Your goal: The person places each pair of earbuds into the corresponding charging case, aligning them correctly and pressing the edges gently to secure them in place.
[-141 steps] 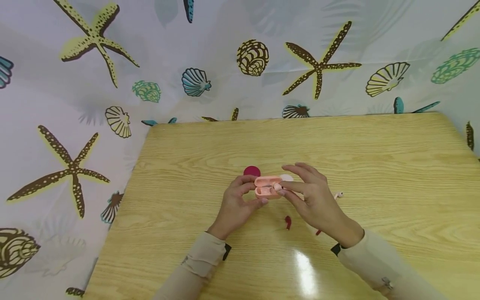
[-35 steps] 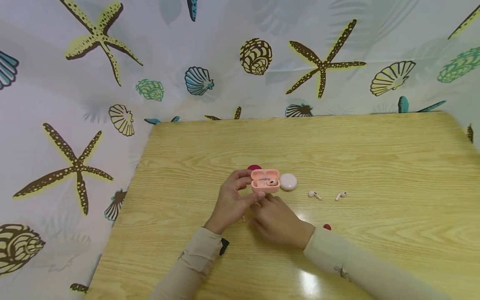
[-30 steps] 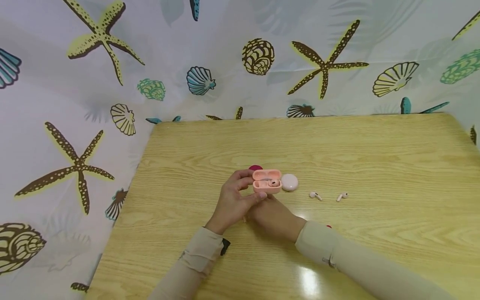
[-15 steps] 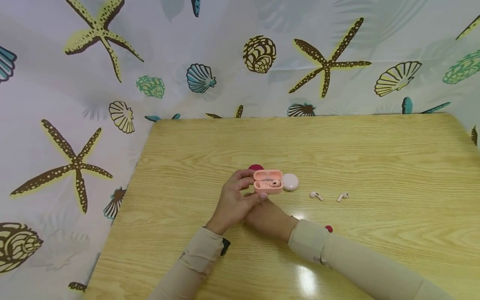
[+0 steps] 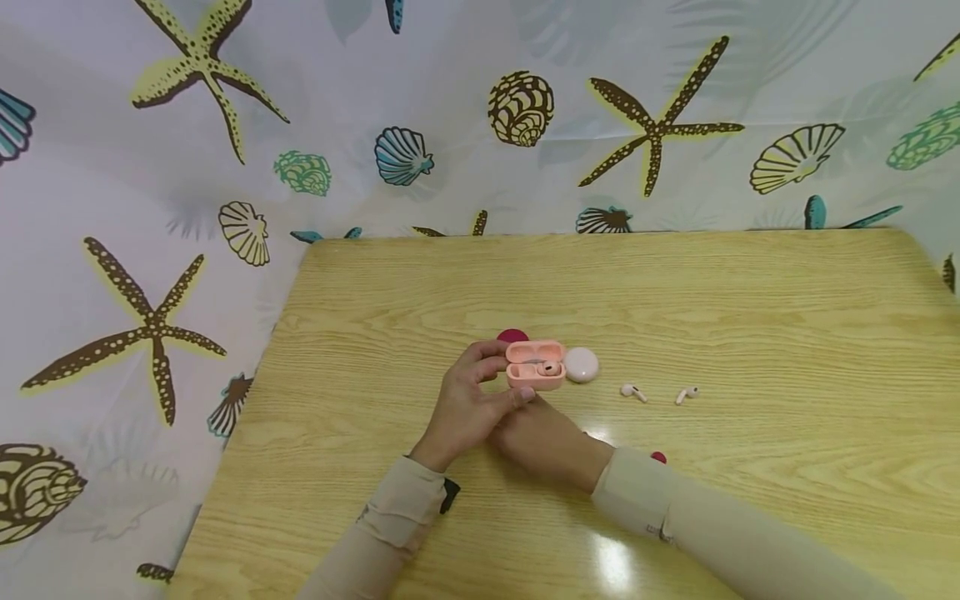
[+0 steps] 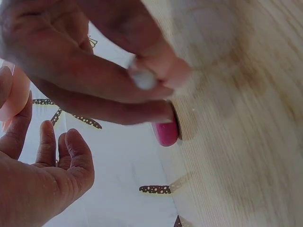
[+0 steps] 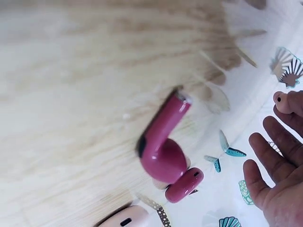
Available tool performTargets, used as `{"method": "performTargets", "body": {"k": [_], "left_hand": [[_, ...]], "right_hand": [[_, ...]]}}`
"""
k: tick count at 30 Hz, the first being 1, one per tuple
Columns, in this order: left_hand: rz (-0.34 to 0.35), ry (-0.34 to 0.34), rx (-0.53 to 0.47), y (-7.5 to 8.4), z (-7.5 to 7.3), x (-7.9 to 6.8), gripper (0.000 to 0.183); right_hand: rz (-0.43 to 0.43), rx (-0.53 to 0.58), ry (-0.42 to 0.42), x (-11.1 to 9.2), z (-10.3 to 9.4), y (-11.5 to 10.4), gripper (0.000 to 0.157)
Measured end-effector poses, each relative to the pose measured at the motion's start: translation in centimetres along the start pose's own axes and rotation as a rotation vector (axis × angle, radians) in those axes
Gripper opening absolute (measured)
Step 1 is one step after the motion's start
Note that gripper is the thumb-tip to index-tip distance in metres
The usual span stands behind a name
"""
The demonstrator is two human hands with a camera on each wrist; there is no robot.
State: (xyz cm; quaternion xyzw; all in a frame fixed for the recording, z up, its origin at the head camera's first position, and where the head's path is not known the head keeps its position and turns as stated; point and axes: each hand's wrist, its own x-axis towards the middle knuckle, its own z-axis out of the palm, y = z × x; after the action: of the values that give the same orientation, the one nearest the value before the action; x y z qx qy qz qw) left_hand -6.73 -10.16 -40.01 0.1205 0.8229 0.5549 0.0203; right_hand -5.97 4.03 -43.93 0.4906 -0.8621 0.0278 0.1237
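Note:
My left hand point(image 5: 465, 408) holds the peach earbud case point(image 5: 536, 382) up, lid raised, thumb along its front. One peach earbud point(image 5: 550, 367) sits in the right slot; the left slot is bare. Below the case my right hand point(image 5: 543, 442) reaches across under the left thumb, its fingertips hidden in the head view. Between those fingers a second peach earbud point(image 7: 279, 100) is pinched, seen in the right wrist view; its grey stem end point(image 6: 143, 79) is blurred in the left wrist view. A large magenta earbud point(image 7: 163, 156) lies on the table near the right wrist camera.
Behind the peach case lies a magenta case point(image 5: 513, 336), with a pale pink case point(image 5: 581, 365) to its right. Two white earbuds, one a pale earbud point(image 5: 686, 395), rest farther right. Another magenta earbud point(image 5: 658, 457) shows past the right sleeve. Shell-print cloth point(image 5: 450, 100) hangs behind the table.
The earbud my right hand held at the case's right side now sits in the slot. That hand has moved left and below the case and picked up the second peach earbud.

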Motion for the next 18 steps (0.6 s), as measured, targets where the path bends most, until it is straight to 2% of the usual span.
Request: {"method": "performTargets", "body": {"k": [4, 10, 13, 18], "left_hand": [[0.002, -0.012, 0.003, 0.0, 0.1, 0.0, 0.026], [0.021, -0.001, 0.022, 0.1, 0.2, 0.0, 0.028], [0.024, 0.001, 0.026, 0.2, 0.4, 0.0, 0.029], [0.017, -0.001, 0.015, 0.4, 0.5, 0.0, 0.029]], "right_hand": [[0.018, -0.001, 0.029, -1.1, -0.7, 0.1, 0.013], [0.05, -0.06, -0.001, -2.1, -0.5, 0.3, 0.026], [0.056, -0.032, -0.032, -2.3, -0.3, 0.2, 0.028], [0.062, 0.024, -0.046, -2.4, -0.2, 0.1, 0.022]]}}
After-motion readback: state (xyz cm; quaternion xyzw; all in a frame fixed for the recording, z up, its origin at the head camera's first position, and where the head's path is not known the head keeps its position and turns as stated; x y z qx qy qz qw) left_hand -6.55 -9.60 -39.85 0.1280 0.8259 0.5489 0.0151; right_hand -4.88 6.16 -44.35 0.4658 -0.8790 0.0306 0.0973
